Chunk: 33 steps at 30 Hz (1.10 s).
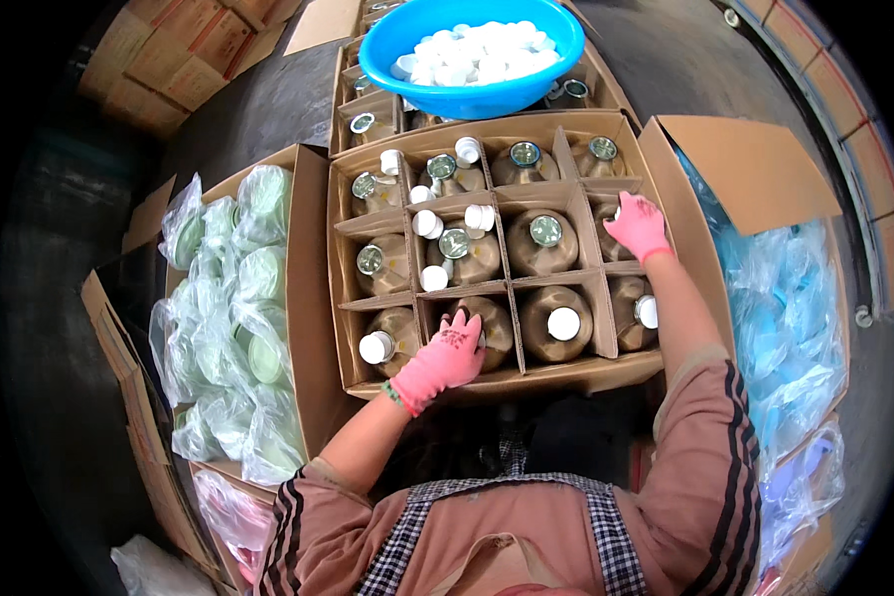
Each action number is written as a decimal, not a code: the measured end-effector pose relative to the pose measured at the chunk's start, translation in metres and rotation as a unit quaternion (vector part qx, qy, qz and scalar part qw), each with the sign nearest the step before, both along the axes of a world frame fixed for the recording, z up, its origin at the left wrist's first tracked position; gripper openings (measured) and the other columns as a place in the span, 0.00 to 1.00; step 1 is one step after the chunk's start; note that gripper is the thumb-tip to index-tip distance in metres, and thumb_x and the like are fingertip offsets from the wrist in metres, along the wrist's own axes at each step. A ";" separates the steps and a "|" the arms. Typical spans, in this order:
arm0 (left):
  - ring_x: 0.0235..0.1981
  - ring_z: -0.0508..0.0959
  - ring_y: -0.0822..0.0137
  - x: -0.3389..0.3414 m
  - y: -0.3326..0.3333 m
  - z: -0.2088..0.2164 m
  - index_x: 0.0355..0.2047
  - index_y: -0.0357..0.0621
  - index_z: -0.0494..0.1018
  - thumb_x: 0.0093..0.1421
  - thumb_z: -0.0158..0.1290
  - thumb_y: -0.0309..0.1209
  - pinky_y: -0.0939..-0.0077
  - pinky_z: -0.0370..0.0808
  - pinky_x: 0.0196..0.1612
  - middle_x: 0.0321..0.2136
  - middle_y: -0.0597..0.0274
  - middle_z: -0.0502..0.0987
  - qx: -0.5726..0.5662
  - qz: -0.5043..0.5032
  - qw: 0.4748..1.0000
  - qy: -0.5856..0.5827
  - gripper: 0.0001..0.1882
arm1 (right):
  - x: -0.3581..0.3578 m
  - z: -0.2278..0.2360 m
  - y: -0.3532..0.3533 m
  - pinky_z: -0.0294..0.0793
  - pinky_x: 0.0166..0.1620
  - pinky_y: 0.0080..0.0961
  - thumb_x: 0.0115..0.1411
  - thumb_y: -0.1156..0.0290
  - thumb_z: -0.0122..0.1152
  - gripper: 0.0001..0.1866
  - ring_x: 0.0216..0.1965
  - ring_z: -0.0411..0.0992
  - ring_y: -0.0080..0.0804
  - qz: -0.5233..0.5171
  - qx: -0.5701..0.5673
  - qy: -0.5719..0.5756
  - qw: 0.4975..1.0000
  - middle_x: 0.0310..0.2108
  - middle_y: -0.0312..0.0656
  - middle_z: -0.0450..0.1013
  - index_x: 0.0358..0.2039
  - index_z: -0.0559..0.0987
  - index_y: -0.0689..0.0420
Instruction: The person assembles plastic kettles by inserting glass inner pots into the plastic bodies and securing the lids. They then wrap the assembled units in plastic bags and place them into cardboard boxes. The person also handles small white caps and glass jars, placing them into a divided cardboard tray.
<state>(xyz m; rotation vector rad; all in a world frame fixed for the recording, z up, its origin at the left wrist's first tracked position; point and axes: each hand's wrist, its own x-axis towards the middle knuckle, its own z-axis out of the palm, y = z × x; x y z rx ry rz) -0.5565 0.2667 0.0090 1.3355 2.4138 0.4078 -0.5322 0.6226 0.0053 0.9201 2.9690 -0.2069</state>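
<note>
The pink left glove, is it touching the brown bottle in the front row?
Touching. The head view shows the left hand resting on top of the brown bottle, its fingers covering the bottle's mouth.

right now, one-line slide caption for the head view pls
Pink-gloved left hand and right hand reach into a divided carton of brown bottles, white caps in a blue basin above.

packing workshop | carton of bottles (487, 258) | basin of caps (472, 50)

The divided carton (487, 382) is open from above, though each cell is narrowed by cardboard dividers (504, 238) and a bottle. Loose white caps (425, 223) clutter the left cells. The far side is blocked by a blue basin (472, 94).
</note>
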 end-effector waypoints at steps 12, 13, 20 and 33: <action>0.30 0.73 0.54 -0.006 0.015 0.007 0.34 0.40 0.65 0.45 0.52 0.49 0.66 0.71 0.31 0.28 0.48 0.69 -0.085 -0.024 0.994 0.064 0.25 | -0.063 0.035 -0.101 0.66 0.39 0.35 0.46 0.62 0.54 0.14 0.37 0.66 0.42 0.230 -0.001 0.225 0.947 0.34 0.46 0.68 0.32 0.72 0.56; 0.29 0.73 0.54 -0.008 0.014 0.006 0.34 0.40 0.65 0.45 0.52 0.49 0.65 0.71 0.31 0.27 0.49 0.69 -0.064 -0.032 0.995 0.075 0.25 | -0.077 0.025 -0.115 0.65 0.42 0.37 0.44 0.65 0.55 0.13 0.39 0.65 0.43 0.267 0.007 0.171 0.948 0.35 0.46 0.68 0.31 0.72 0.55; 0.41 0.67 0.45 -0.029 0.005 0.021 0.43 0.38 0.64 0.46 0.54 0.45 0.60 0.65 0.45 0.36 0.42 0.66 0.196 0.042 0.980 0.005 0.29 | -0.122 -0.048 -0.173 0.53 0.52 0.51 0.51 0.70 0.45 0.19 0.53 0.54 0.52 0.251 0.189 -0.045 0.948 0.44 0.45 0.64 0.46 0.68 0.52; 0.48 0.62 0.43 -0.111 0.037 0.013 0.42 0.39 0.62 0.45 0.53 0.45 0.52 0.55 0.52 0.45 0.48 0.67 -0.190 0.165 0.965 -0.072 0.29 | -0.022 0.020 -0.097 0.67 0.42 0.36 0.40 0.64 0.63 0.25 0.38 0.66 0.48 0.134 -0.084 0.115 0.981 0.37 0.51 0.63 0.39 0.67 0.57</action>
